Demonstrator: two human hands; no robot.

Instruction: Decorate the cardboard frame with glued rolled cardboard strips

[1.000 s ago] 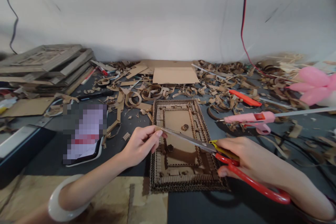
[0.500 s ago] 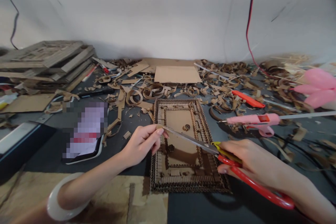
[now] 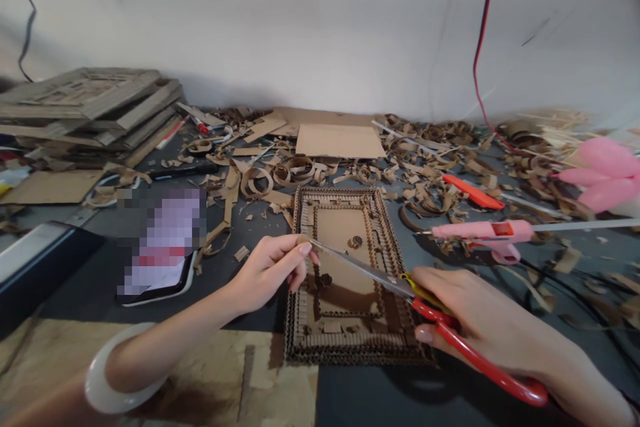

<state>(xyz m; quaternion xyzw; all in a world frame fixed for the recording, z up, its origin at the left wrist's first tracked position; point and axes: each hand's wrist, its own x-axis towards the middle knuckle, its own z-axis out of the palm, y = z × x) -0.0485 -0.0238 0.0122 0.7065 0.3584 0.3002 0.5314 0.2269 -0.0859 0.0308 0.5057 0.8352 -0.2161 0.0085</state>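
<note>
Red-handled scissors (image 3: 440, 317) are in my right hand (image 3: 480, 300), their blades pointing left over a cardboard panel. Thumb and fingertips of my left hand (image 3: 275, 270) are pinched together at the blade tips, on a small brown piece (image 3: 303, 239) that looks like cardboard and is mostly hidden. Beneath both hands lies the rectangular cardboard panel (image 3: 345, 227), edged with rows of corrugated strips. Two small dark coiled pieces sit on its inner field, one of them a round coil (image 3: 355, 242).
Right of the panel lies a pink glue gun (image 3: 483, 232) with a cable, below an orange utility knife (image 3: 473, 192). At left are a phone (image 3: 165, 247) and stacked cardboard frames (image 3: 90, 113). Curled cardboard scraps (image 3: 295, 172) cover the back, around a flat cardboard piece (image 3: 340, 140).
The scissors' handles have shifted slightly left and the blades look closer together at the left fingertips. The left hand keeps its pinch. The camera view has shifted a little.
</note>
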